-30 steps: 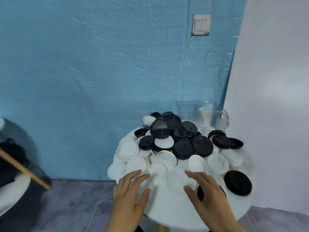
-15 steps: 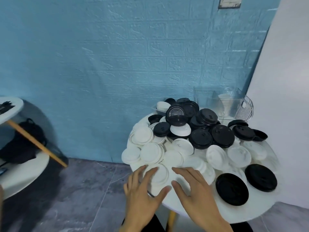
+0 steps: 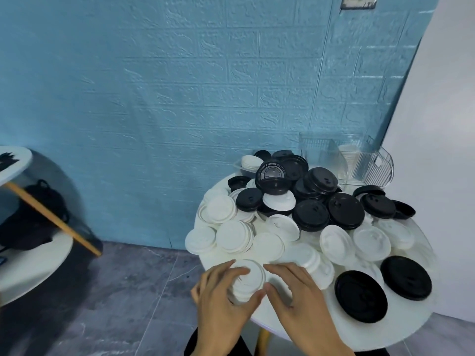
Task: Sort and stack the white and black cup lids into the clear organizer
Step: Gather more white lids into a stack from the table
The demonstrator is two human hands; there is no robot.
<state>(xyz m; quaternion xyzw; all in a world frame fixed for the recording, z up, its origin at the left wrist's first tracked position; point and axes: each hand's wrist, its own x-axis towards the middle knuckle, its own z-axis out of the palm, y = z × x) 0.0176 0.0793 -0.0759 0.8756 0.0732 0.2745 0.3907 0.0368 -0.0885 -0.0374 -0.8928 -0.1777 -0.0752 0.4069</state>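
Observation:
A heap of white cup lids [image 3: 272, 246] and black cup lids [image 3: 345, 210] covers a round white table [image 3: 401, 327]. The clear organizer [image 3: 359, 163] stands at the back right, with a few white lids inside. At the table's near left edge my left hand [image 3: 221, 304] curls its fingers and thumb round a small stack of white lids [image 3: 248, 280]. My right hand [image 3: 295, 296] lies against the right side of that stack, its thumb pressed to it and its fingers spread flat over the table.
Two large black lids [image 3: 361, 295] lie flat at the near right of the table. A blue brick-textured wall stands behind and a white wall to the right. A second white round table [image 3: 30, 263] with a wooden leg and a dark bag stands at the left.
Both hands have come together on a white lid stack at the near left edge, and my left hand has closed round it. The camera has moved closer and turned left.

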